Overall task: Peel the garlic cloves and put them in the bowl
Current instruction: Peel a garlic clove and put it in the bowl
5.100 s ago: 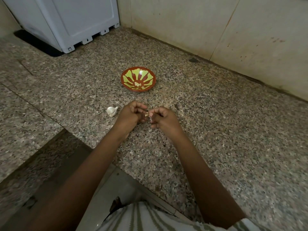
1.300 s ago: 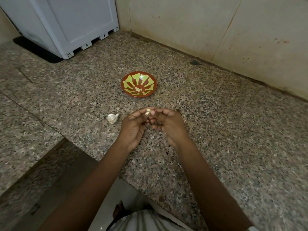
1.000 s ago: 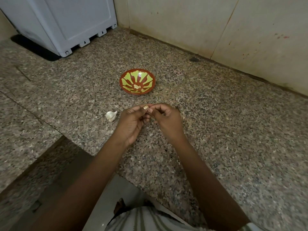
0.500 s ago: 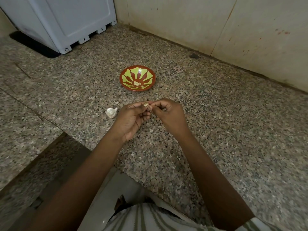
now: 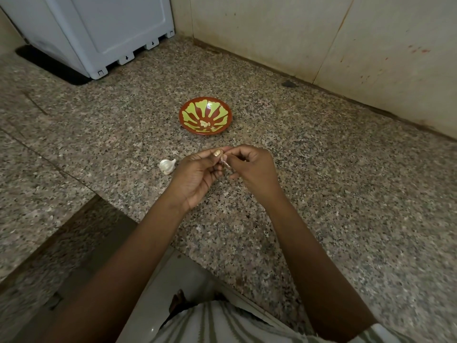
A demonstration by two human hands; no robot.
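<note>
Both my hands meet above the granite counter, a little in front of the bowl. My left hand [image 5: 197, 175] pinches a small garlic clove [image 5: 224, 162] at its fingertips, and my right hand [image 5: 254, 169] pinches the same clove's papery skin from the other side. The clove is mostly hidden by the fingers. The red bowl with a yellow-green pattern [image 5: 190, 112] sits beyond my hands and holds a few pale peeled cloves [image 5: 205, 124] at its centre. A white garlic bulb piece [image 5: 167, 166] lies on the counter just left of my left hand.
A white appliance [image 5: 103, 30] stands at the back left of the granite counter [image 5: 346, 181]. Tiled walls close off the back and right. The counter edge drops off at the lower left, near my striped clothing.
Over the last second my hands stayed together on the clove with small finger shifts. My right fingers now pull a strip of skin off it. The bowl and the bulb have not moved.
</note>
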